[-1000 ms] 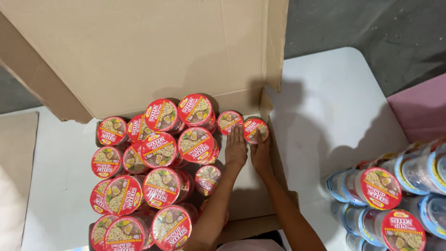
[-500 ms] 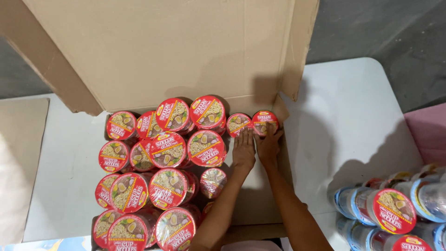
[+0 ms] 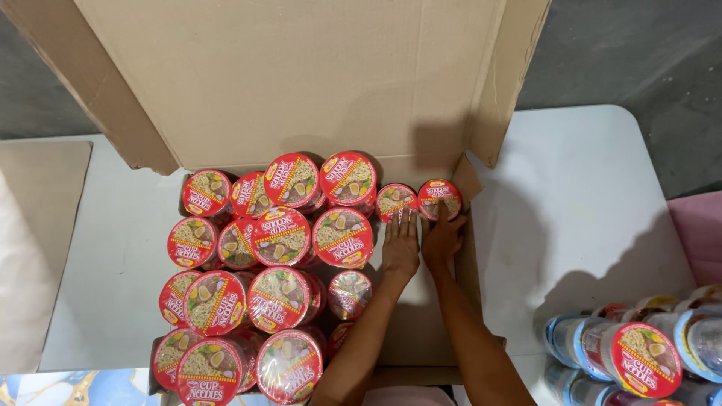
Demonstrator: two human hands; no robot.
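Observation:
An open cardboard box lies on a white table and holds several red-lidded noodle cups. My left hand lies flat on the box floor, fingertips touching a small red-lidded cup at the far wall. My right hand rests beside it, fingers against another small cup in the far right corner. Neither hand grips a cup. Larger cups are stacked two layers high to the left of my left hand.
The box's big flap stands up at the back. The white table extends to the right. More noodle cups, some with blue sides, lie at the lower right. A pink object sits at the right edge.
Both hands have stayed at the two small cups by the far wall, pressing them in. My view has shifted, so the box now sits more to the right and lower.

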